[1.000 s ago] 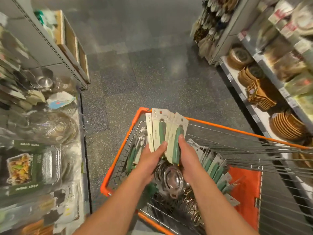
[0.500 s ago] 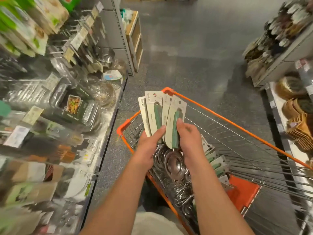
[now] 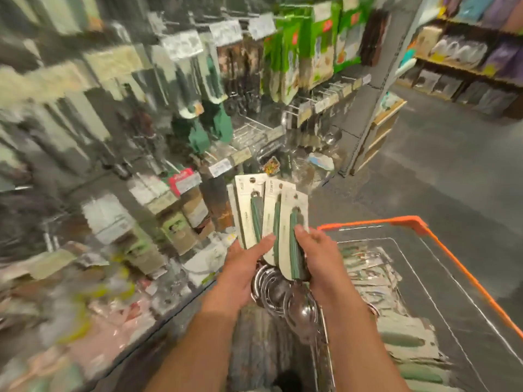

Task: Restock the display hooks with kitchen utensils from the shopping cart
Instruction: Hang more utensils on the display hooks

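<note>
Head view: both hands, left hand and right hand, clasp the carded utensils, long axes upright; display hooks lie ahead-left, nearer the left.

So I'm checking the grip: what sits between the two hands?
In the head view, the fanned carded utensils sit between the left hand and right hand, their steel heads hanging below.

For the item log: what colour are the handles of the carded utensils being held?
Dark green handles on pale backing cards, seen best in the head view.

No legible text anywhere.
</note>
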The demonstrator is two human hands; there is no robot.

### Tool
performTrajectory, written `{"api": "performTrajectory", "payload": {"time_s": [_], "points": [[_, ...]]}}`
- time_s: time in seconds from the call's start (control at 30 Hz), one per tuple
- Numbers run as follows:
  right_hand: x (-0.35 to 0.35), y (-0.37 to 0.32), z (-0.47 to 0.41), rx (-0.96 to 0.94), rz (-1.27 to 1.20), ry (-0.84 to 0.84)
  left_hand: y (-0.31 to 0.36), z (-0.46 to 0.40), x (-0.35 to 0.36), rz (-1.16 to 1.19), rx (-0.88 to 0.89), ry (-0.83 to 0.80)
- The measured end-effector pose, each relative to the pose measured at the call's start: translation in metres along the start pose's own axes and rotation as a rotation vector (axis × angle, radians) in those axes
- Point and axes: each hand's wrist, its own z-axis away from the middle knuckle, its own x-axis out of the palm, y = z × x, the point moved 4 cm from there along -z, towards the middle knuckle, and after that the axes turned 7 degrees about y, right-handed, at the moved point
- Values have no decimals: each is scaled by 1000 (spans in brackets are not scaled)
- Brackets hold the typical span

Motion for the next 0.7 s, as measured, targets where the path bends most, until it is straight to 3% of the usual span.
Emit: {"api": "performTrajectory", "payload": {"time_s": [0.27, 0.5, 0.7], "points": [[180, 30, 86, 43, 98, -312, 86, 79, -192, 178, 204, 450], [308, 73, 180, 140, 135, -528, 133, 183, -337, 261, 304, 565], [395, 106, 253, 165, 164, -714, 151, 247, -432, 315, 375, 893]]}}
